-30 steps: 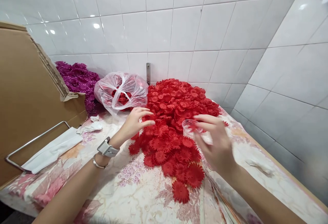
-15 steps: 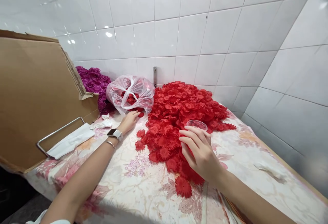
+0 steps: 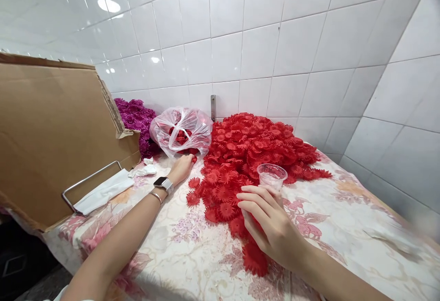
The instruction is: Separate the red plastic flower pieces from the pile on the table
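Note:
My left hand (image 3: 182, 169), with a watch and bracelet on its wrist, reaches to the front of a clear plastic bag (image 3: 180, 131) of dark red pieces. Its fingers are closed at a small red piece (image 3: 194, 159) by the bag's mouth. My right hand (image 3: 271, 225) is curled low over the near end of a heap of red fabric flowers (image 3: 254, 147), its thumb hidden. What it holds, if anything, is out of sight. Just behind its fingers is a clear plastic cup (image 3: 272, 175), its lower part covered. One red flower (image 3: 254, 257) lies below this hand.
A large cardboard box (image 3: 51, 140) stands at the left, with a wire stand (image 3: 89, 181) and white cloth (image 3: 106, 191) before it. Purple flowers (image 3: 134, 117) are piled behind. Crumpled tissue (image 3: 145, 170) lies near the bag. The floral tablecloth (image 3: 192, 255) meets tiled walls.
The view has shifted slightly. My left fingers have closed at the small red piece. My right hand has drawn a little back, and more of the cup shows.

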Action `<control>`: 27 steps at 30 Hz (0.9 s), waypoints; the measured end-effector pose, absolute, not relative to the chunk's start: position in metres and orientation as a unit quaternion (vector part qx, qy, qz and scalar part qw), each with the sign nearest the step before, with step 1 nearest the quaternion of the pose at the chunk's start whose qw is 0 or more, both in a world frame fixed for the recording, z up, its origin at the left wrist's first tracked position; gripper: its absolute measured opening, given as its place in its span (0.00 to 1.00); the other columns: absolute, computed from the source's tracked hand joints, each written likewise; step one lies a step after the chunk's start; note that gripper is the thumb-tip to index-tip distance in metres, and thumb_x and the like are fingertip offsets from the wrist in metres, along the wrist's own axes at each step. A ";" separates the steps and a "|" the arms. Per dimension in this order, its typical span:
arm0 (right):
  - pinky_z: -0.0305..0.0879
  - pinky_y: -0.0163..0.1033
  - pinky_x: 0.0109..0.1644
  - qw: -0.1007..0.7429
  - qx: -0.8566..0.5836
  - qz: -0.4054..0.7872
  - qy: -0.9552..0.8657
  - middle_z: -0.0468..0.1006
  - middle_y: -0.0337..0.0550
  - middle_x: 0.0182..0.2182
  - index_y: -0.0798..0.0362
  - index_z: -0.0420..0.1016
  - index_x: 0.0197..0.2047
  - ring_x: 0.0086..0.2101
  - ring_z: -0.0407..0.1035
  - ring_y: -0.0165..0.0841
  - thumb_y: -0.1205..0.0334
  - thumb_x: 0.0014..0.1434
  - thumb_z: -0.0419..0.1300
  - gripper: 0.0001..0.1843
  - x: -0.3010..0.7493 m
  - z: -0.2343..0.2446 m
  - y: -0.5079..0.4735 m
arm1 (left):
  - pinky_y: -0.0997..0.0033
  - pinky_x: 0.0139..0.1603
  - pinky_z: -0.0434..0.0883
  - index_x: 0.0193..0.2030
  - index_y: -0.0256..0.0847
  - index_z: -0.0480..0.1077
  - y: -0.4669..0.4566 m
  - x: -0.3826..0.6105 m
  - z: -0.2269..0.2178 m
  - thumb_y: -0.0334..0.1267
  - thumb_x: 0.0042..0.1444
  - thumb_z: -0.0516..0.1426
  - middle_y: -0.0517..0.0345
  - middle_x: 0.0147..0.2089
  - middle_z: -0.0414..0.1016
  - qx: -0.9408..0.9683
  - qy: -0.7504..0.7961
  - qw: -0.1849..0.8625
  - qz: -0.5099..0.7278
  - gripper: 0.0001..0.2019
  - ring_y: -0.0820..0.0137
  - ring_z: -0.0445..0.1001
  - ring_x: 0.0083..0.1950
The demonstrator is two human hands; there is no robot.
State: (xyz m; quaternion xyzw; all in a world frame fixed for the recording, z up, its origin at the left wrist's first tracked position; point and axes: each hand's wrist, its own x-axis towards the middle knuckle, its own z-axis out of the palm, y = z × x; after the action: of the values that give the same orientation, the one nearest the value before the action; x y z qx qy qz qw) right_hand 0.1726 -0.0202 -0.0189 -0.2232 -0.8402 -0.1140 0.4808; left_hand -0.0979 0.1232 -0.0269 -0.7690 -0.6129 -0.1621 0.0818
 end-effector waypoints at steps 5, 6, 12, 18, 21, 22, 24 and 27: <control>0.59 0.48 0.46 0.473 -0.224 -0.086 -0.848 0.76 0.45 0.34 0.52 0.65 0.38 0.42 0.68 0.39 0.78 0.54 0.49 0.13 0.171 -0.019 -0.024 | 0.57 0.47 0.69 0.48 0.38 0.66 0.120 -0.094 -0.024 0.39 0.59 0.52 0.50 0.50 0.68 -0.765 -0.619 0.081 -0.157 0.13 0.65 0.69 0.47; 0.59 0.48 0.46 0.475 -0.225 -0.080 -0.847 0.76 0.45 0.34 0.52 0.65 0.38 0.42 0.67 0.40 0.78 0.54 0.50 0.13 0.171 -0.019 -0.024 | 0.57 0.47 0.69 0.48 0.38 0.66 0.120 -0.094 -0.024 0.39 0.59 0.52 0.51 0.50 0.68 -0.765 -0.619 0.076 -0.158 0.12 0.65 0.69 0.47; 0.60 0.47 0.45 0.492 -0.253 -0.039 -0.832 0.75 0.44 0.32 0.52 0.66 0.37 0.41 0.67 0.39 0.77 0.55 0.50 0.11 0.173 -0.021 -0.022 | 0.58 0.45 0.70 0.49 0.37 0.65 0.122 -0.095 -0.026 0.39 0.58 0.53 0.51 0.49 0.68 -0.758 -0.627 0.029 -0.177 0.14 0.66 0.70 0.46; 0.60 0.47 0.45 0.508 -0.271 -0.020 -0.817 0.75 0.43 0.31 0.52 0.67 0.36 0.41 0.67 0.39 0.75 0.56 0.50 0.10 0.172 -0.021 -0.021 | 0.58 0.43 0.70 0.49 0.36 0.65 0.117 -0.090 -0.027 0.39 0.58 0.53 0.51 0.48 0.69 -0.733 -0.639 -0.013 -0.233 0.14 0.66 0.71 0.44; 0.60 0.47 0.45 0.510 -0.275 -0.013 -0.815 0.75 0.43 0.31 0.52 0.67 0.36 0.41 0.67 0.38 0.75 0.56 0.50 0.10 0.172 -0.021 -0.021 | 0.55 0.48 0.66 0.44 0.33 0.67 0.112 -0.085 -0.022 0.34 0.53 0.57 0.49 0.44 0.69 -0.725 -0.626 -0.025 -0.286 0.12 0.61 0.69 0.47; 0.60 0.46 0.45 0.511 -0.276 -0.012 -0.814 0.75 0.43 0.30 0.52 0.67 0.36 0.41 0.67 0.38 0.75 0.57 0.49 0.10 0.172 -0.021 -0.020 | 0.54 0.50 0.64 0.43 0.32 0.67 0.111 -0.083 -0.019 0.31 0.50 0.58 0.48 0.44 0.69 -0.721 -0.619 -0.027 -0.311 0.12 0.59 0.67 0.48; 0.60 0.46 0.44 0.513 -0.276 -0.011 -0.813 0.75 0.43 0.30 0.52 0.67 0.36 0.40 0.67 0.38 0.75 0.57 0.49 0.10 0.172 -0.022 -0.020 | 0.54 0.54 0.60 0.45 0.32 0.65 0.108 -0.079 -0.010 0.29 0.48 0.59 0.45 0.47 0.66 -0.709 -0.600 -0.033 -0.368 0.16 0.56 0.64 0.53; 0.60 0.46 0.44 0.514 -0.277 -0.011 -0.812 0.75 0.43 0.30 0.52 0.67 0.36 0.40 0.67 0.38 0.75 0.57 0.49 0.10 0.173 -0.023 -0.019 | 0.56 0.58 0.56 0.47 0.35 0.63 0.099 -0.066 0.004 0.33 0.49 0.58 0.46 0.50 0.63 -0.690 -0.567 -0.065 -0.445 0.18 0.56 0.59 0.57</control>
State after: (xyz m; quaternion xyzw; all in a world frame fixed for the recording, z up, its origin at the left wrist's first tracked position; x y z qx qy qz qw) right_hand 0.1731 -0.0191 -0.0228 -0.2771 -0.8118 -0.0114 0.5139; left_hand -0.0661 0.0990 0.0035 -0.6903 -0.5665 -0.4453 -0.0651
